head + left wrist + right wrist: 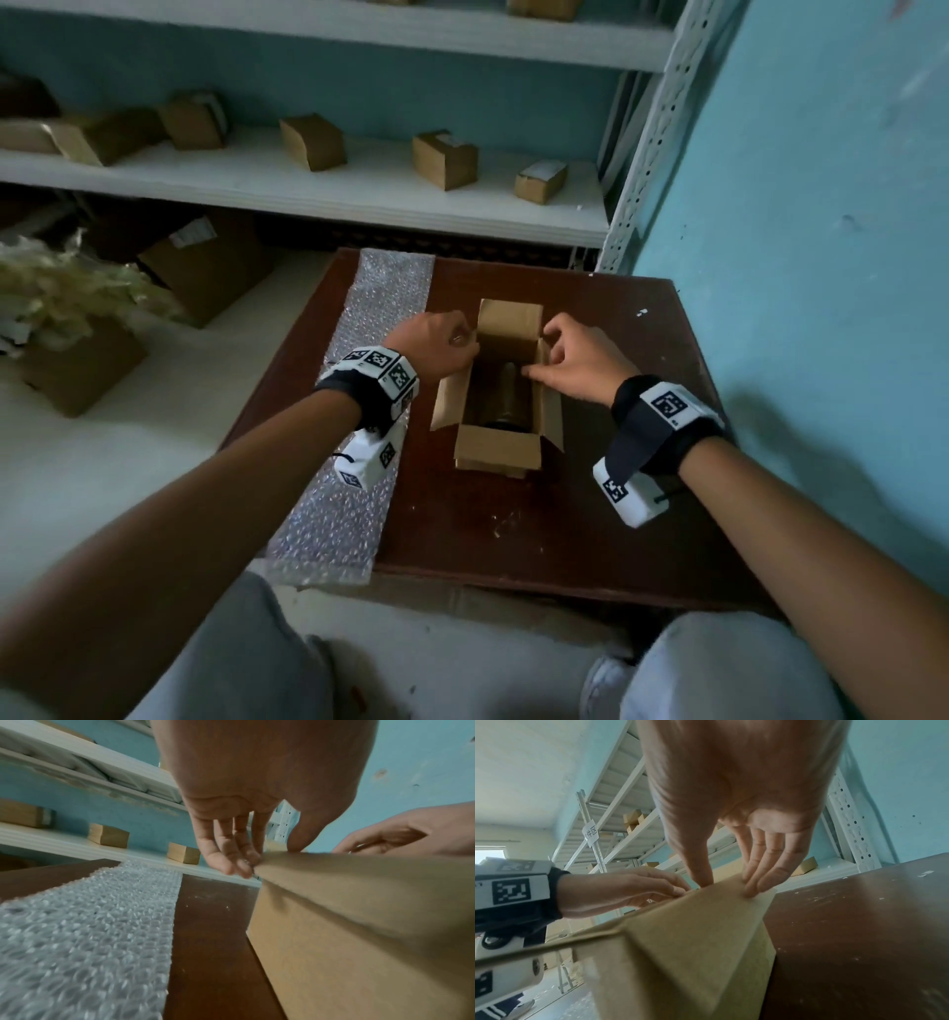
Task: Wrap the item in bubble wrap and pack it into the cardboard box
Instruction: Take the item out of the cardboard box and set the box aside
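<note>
An open cardboard box (497,448) stands in the middle of a dark brown table (616,462). A dark cylindrical item (506,395) lies inside it; whether it is wrapped is too dim to tell. My left hand (464,339) pinches the far end of the box's left flap (359,882) between thumb and fingers (241,860). My right hand (544,354) pinches the far end of the right flap (706,923), thumb on one face and fingers (759,882) on the other. A long strip of bubble wrap (390,293) lies flat along the table's left side.
A white metal shelf (359,190) behind the table carries several small cardboard boxes. A blue wall (796,205) runs close along the right. Larger boxes (205,272) and pale packing straw (67,293) sit on the floor at left. My knees are at the table's near edge.
</note>
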Action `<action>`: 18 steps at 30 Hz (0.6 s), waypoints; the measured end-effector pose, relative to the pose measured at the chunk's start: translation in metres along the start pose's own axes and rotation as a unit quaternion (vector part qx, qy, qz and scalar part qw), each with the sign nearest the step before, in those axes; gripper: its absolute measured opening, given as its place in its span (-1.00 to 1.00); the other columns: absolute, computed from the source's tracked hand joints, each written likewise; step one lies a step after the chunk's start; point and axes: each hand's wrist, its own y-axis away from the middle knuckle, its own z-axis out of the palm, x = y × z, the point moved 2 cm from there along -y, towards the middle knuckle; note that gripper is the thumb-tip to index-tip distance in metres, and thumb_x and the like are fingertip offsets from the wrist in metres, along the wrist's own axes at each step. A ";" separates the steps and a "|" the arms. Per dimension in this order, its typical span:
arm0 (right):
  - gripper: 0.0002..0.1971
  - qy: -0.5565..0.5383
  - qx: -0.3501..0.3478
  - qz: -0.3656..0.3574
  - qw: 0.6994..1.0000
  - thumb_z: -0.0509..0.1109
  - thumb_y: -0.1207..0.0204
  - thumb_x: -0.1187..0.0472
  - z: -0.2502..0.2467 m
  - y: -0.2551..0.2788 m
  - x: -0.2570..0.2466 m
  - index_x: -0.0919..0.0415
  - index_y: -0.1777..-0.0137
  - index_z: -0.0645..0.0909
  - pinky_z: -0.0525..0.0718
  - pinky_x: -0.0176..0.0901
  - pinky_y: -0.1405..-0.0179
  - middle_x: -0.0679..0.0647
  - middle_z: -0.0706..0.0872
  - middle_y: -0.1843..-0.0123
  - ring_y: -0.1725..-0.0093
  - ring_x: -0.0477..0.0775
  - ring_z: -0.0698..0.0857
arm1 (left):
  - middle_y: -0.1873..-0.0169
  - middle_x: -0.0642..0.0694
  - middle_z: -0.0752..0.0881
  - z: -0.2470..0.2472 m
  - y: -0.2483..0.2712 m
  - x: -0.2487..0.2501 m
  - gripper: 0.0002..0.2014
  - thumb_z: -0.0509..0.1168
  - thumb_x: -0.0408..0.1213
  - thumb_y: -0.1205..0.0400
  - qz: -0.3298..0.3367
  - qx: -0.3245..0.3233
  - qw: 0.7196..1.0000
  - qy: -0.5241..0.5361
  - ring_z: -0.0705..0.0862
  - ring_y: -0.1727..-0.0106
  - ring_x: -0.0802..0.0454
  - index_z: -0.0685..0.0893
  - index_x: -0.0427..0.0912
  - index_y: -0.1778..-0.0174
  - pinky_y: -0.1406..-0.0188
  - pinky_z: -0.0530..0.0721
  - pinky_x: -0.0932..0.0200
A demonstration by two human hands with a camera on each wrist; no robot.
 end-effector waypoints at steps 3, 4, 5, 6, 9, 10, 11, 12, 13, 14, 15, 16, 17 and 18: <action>-0.47 0.016 -0.003 0.017 1.000 0.51 -0.48 -0.06 0.002 0.025 -0.008 0.15 -0.36 0.49 0.68 0.05 -0.12 0.08 0.68 -0.17 -0.11 0.11 0.68 | -0.27 -0.21 0.57 -0.008 0.022 0.011 -0.51 0.20 0.09 -0.62 -0.026 -0.020 0.999 -0.025 0.61 -0.23 -0.18 0.54 -0.08 -0.40 -0.16 0.59 -0.01; -0.49 0.019 -0.004 0.019 1.000 0.50 -0.48 -0.06 0.003 0.032 -0.011 0.15 -0.34 0.51 0.67 0.06 -0.16 0.08 0.67 -0.23 -0.16 0.12 0.67 | -0.29 -0.23 0.54 -0.009 0.028 0.014 -0.50 0.20 0.10 -0.62 -0.039 -0.024 0.999 -0.023 0.60 -0.23 -0.19 0.53 -0.08 -0.40 -0.18 0.60 -0.03; -0.51 0.021 -0.003 0.023 1.000 0.50 -0.49 -0.06 0.004 0.040 -0.014 0.15 -0.33 0.53 0.67 0.04 -0.19 0.08 0.67 -0.26 -0.20 0.12 0.67 | -0.30 -0.24 0.51 -0.011 0.034 0.017 -0.51 0.20 0.10 -0.62 -0.054 -0.028 0.998 -0.020 0.60 -0.24 -0.21 0.54 -0.10 -0.39 -0.19 0.60 -0.05; -0.52 0.021 -0.003 0.029 0.999 0.49 -0.50 -0.06 0.005 0.047 -0.016 0.15 -0.33 0.55 0.66 0.02 -0.20 0.08 0.67 -0.28 -0.23 0.12 0.66 | -0.32 -0.26 0.48 -0.012 0.041 0.020 -0.51 0.20 0.09 -0.63 -0.066 -0.033 0.997 -0.022 0.59 -0.25 -0.23 0.53 -0.11 -0.39 -0.22 0.59 -0.06; -0.51 0.015 -0.013 0.042 0.999 0.47 -0.52 -0.06 0.009 0.067 -0.021 0.14 -0.37 0.55 0.66 -0.02 -0.14 0.07 0.66 -0.28 -0.23 0.14 0.67 | -0.35 -0.27 0.41 -0.015 0.058 0.026 -0.51 0.16 0.06 -0.67 -0.086 -0.049 0.995 -0.030 0.57 -0.28 -0.27 0.50 -0.16 -0.41 -0.24 0.55 -0.06; -0.53 0.016 -0.018 0.043 0.999 0.47 -0.52 -0.03 0.011 0.071 -0.021 0.13 -0.38 0.56 0.67 -0.01 -0.13 0.06 0.67 -0.29 -0.22 0.14 0.68 | -0.36 -0.27 0.42 -0.017 0.063 0.028 -0.52 0.16 0.05 -0.67 -0.083 -0.047 0.995 -0.030 0.56 -0.29 -0.26 0.50 -0.18 -0.40 -0.24 0.55 -0.06; -0.57 0.016 -0.023 0.043 0.999 0.46 -0.53 0.01 0.012 0.075 -0.021 0.11 -0.36 0.57 0.68 0.01 -0.14 0.06 0.67 -0.30 -0.21 0.14 0.69 | -0.36 -0.26 0.43 -0.019 0.067 0.029 -0.53 0.15 0.04 -0.68 -0.083 -0.047 0.995 -0.030 0.55 -0.31 -0.26 0.50 -0.21 -0.39 -0.25 0.54 -0.06; -0.61 0.014 -0.025 0.044 0.999 0.45 -0.53 0.06 0.014 0.078 -0.020 0.09 -0.34 0.59 0.68 0.02 -0.15 0.06 0.69 -0.30 -0.20 0.14 0.69 | -0.35 -0.26 0.44 -0.020 0.071 0.029 -0.53 0.14 0.04 -0.69 -0.080 -0.050 0.995 -0.029 0.54 -0.31 -0.27 0.50 -0.23 -0.39 -0.25 0.53 -0.07; -0.64 0.010 -0.026 0.046 0.999 0.43 -0.53 0.11 0.015 0.081 -0.019 0.07 -0.32 0.60 0.69 0.03 -0.15 0.06 0.70 -0.29 -0.20 0.14 0.70 | -0.34 -0.27 0.44 -0.021 0.073 0.027 -0.52 0.13 0.05 -0.69 -0.082 -0.052 0.995 -0.026 0.56 -0.28 -0.28 0.50 -0.24 -0.37 -0.24 0.54 -0.08; -0.64 0.005 -0.024 0.049 0.998 0.41 -0.54 0.15 0.017 0.084 -0.018 0.05 -0.33 0.60 0.70 0.02 -0.15 0.06 0.71 -0.28 -0.19 0.14 0.71 | -0.31 -0.27 0.43 -0.022 0.075 0.026 -0.52 0.14 0.06 -0.68 -0.081 -0.054 0.995 -0.020 0.59 -0.24 -0.28 0.52 -0.24 -0.35 -0.20 0.55 -0.08; -0.63 0.002 -0.020 0.053 0.998 0.39 -0.54 0.19 0.019 0.086 -0.016 0.03 -0.36 0.59 0.70 0.01 -0.13 0.06 0.72 -0.28 -0.19 0.14 0.71 | -0.28 -0.27 0.44 -0.022 0.076 0.024 -0.52 0.16 0.08 -0.67 -0.078 -0.054 0.995 -0.014 0.61 -0.19 -0.27 0.54 -0.24 -0.32 -0.16 0.57 -0.06; -0.61 -0.001 -0.013 0.056 0.998 0.37 -0.54 0.23 0.020 0.088 -0.015 0.00 -0.38 0.59 0.71 0.00 -0.12 0.05 0.73 -0.26 -0.18 0.14 0.72 | -0.24 -0.26 0.44 -0.023 0.078 0.023 -0.52 0.18 0.10 -0.66 -0.070 -0.052 0.996 -0.011 0.63 -0.15 -0.25 0.55 -0.24 -0.27 -0.13 0.59 -0.05; -0.59 -0.003 -0.001 0.056 0.998 0.34 -0.54 0.26 0.021 0.089 -0.012 -0.03 -0.38 0.61 0.71 0.00 -0.11 0.05 0.75 -0.24 -0.17 0.14 0.73 | -0.21 -0.24 0.44 -0.023 0.080 0.021 -0.54 0.21 0.11 -0.64 -0.066 -0.049 0.997 -0.008 0.63 -0.12 -0.24 0.56 -0.23 -0.22 -0.11 0.60 -0.05; -0.58 -0.005 0.012 0.055 0.998 0.32 -0.54 0.29 0.022 0.090 -0.010 -0.05 -0.36 0.63 0.72 0.01 -0.12 0.04 0.77 -0.22 -0.16 0.14 0.74 | -0.18 -0.23 0.44 -0.023 0.082 0.021 -0.54 0.24 0.13 -0.62 -0.062 -0.041 0.997 -0.006 0.63 -0.11 -0.24 0.56 -0.22 -0.19 -0.11 0.62 -0.06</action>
